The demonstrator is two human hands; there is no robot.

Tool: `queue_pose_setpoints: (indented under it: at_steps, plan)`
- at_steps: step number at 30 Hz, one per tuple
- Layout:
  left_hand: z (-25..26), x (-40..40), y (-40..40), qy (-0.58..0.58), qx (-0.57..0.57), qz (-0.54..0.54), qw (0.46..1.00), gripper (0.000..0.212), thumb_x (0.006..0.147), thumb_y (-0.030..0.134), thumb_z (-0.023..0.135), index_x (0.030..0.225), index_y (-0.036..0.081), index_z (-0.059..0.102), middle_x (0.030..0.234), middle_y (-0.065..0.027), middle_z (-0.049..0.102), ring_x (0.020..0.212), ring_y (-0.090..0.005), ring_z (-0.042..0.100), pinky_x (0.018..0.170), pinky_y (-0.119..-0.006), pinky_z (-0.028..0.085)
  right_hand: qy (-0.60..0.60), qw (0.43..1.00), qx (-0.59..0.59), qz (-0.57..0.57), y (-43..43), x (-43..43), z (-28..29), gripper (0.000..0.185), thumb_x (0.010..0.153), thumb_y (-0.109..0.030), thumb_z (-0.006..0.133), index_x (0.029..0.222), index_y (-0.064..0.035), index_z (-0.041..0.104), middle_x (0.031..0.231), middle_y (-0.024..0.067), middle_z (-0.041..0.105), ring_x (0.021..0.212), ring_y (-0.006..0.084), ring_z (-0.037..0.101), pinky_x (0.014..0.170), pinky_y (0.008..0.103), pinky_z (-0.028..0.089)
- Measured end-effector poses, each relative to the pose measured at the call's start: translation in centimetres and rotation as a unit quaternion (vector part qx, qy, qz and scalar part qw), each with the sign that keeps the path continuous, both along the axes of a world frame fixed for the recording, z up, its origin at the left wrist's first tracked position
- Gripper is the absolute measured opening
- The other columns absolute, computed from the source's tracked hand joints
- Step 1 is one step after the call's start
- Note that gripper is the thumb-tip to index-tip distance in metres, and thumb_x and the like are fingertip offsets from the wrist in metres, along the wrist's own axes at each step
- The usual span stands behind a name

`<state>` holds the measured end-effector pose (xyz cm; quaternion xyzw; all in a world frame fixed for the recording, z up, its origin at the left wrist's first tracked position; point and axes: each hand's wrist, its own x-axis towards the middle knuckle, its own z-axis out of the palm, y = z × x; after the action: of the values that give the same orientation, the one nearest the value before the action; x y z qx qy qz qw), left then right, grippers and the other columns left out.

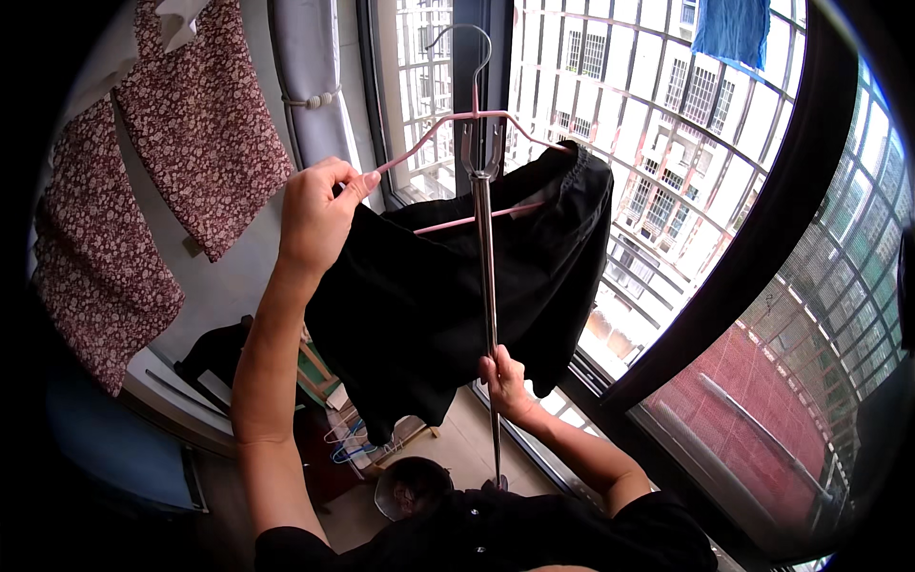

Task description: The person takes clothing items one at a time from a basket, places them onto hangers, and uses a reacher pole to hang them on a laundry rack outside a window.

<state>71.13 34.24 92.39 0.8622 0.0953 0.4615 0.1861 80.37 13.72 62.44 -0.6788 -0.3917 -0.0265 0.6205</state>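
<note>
Black elastic-waisted shorts [429, 307] hang from a pink clothes hanger [422, 139] in front of me. My left hand [318, 207] pinches the hanger's left shoulder and the waistband there between thumb and fingers. The hanger's hook [480, 43] points upward, with nothing seen hanging on it. My right hand [506, 379] grips a metal clothes pole [486, 264], which stands nearly upright in front of the shorts. Its clear forked head [482, 154] is just below the hanger's neck; whether they touch I cannot tell.
Flowered trousers [207, 121] hang at the left beside a tied-back curtain [314, 86]. A barred window [643, 143] fills the right, with a blue cloth [733, 32] hanging at its top. Below are a bucket [386, 493] and loose hangers [350, 443] by a wooden rack [314, 372].
</note>
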Motion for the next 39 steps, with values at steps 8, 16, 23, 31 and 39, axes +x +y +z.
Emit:
queue_pose_setpoints:
  at_steps: [8,16,23,31,39]
  plan:
    - [-0.3,0.3,-0.9,-0.037,0.032,-0.004,0.999,0.028,0.084,0.016,0.064,0.069,-0.005,0.052,0.059,-0.0059,0.047,0.055,-0.0103,0.041,0.052,-0.027,0.034,-0.01,1.0,-0.004,-0.007,-0.3,0.6,1.1,0.018,0.089,-0.01,0.053,0.078,-0.0035,0.041,0.056,0.0126,0.049,0.047,0.03,0.051,0.044,0.0366,0.038]
    - [-0.5,0.2,-1.5,-0.045,0.065,0.012,0.997,0.027,0.083,0.015,0.064,0.069,-0.005,0.052,0.06,-0.0064,0.049,0.054,-0.0119,0.043,0.052,-0.028,0.035,0.015,1.0,0.005,0.007,-0.6,0.4,1.0,0.019,0.09,-0.009,0.052,0.076,-0.0033,0.04,0.053,0.01,0.047,0.044,0.0236,0.048,0.042,0.0333,0.037]
    - [-0.9,1.1,-1.9,-0.046,0.062,0.004,0.997,0.027,0.083,0.015,0.065,0.07,-0.005,0.053,0.059,-0.0055,0.048,0.054,-0.0102,0.04,0.051,-0.027,0.034,0.003,1.0,0.019,-0.013,-0.9,1.5,0.8,0.02,0.09,-0.009,0.053,0.075,-0.0029,0.04,0.053,0.0116,0.046,0.044,0.0253,0.047,0.043,0.0342,0.037]
    - [-0.7,2.4,-2.0,-0.046,0.035,-0.011,0.998,0.027,0.082,0.015,0.066,0.069,-0.005,0.054,0.059,-0.005,0.047,0.054,-0.0089,0.04,0.05,-0.026,0.033,0.008,1.0,0.024,-0.017,-1.2,2.7,1.0,0.021,0.089,-0.01,0.053,0.075,-0.0029,0.04,0.054,0.014,0.046,0.045,0.0307,0.048,0.042,0.0365,0.036]
    - [-0.9,4.1,-1.5,-0.044,0.024,-0.008,0.999,0.026,0.083,0.013,0.065,0.069,-0.006,0.054,0.06,-0.0055,0.049,0.054,-0.009,0.041,0.05,-0.026,0.034,-0.008,0.999,0.015,-0.029,-1.1,4.1,0.8,0.019,0.09,-0.01,0.053,0.077,-0.0034,0.041,0.055,0.0149,0.047,0.047,0.033,0.049,0.043,0.0377,0.037]
